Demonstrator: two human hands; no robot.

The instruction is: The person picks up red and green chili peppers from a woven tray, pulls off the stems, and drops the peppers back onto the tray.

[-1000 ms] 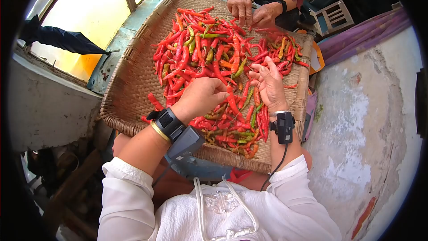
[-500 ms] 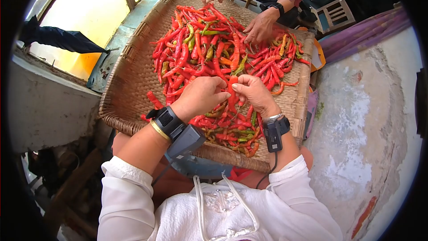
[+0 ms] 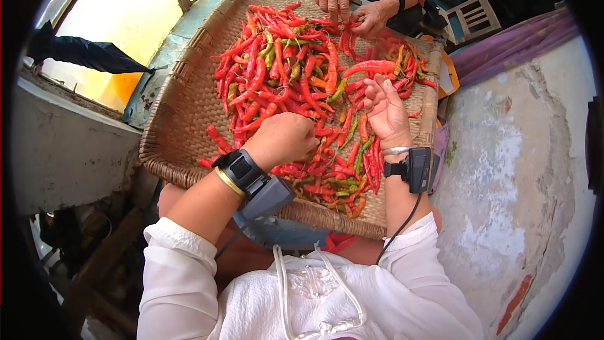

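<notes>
A heap of red chili peppers (image 3: pixel 277 69), mixed with some green and orange ones, lies in a woven basket tray (image 3: pixel 182 107). My left hand (image 3: pixel 286 140) is closed over the near part of the heap, its fingers curled under, and I cannot tell what they hold. Farther right, my right hand (image 3: pixel 385 113) is turned palm up with loosely bent fingers apart and its palm bare. A large red chili pepper (image 3: pixel 371 68) shows just beyond those fingertips. Below my hands sits a nearer group of chili peppers (image 3: pixel 333 182).
Across the tray, another person's hands (image 3: pixel 352 9) work close together at red chilies by the far side. A wall (image 3: pixel 491 151) stands to the right, and a folded dark umbrella (image 3: pixel 94 56) hangs at the left by the window. A wooden slatted piece (image 3: pixel 473 20) is at the back right.
My hands have parted from the red chili they both held; the right moved right and turned palm up, fingers opened. The other person's hands came together on chilies.
</notes>
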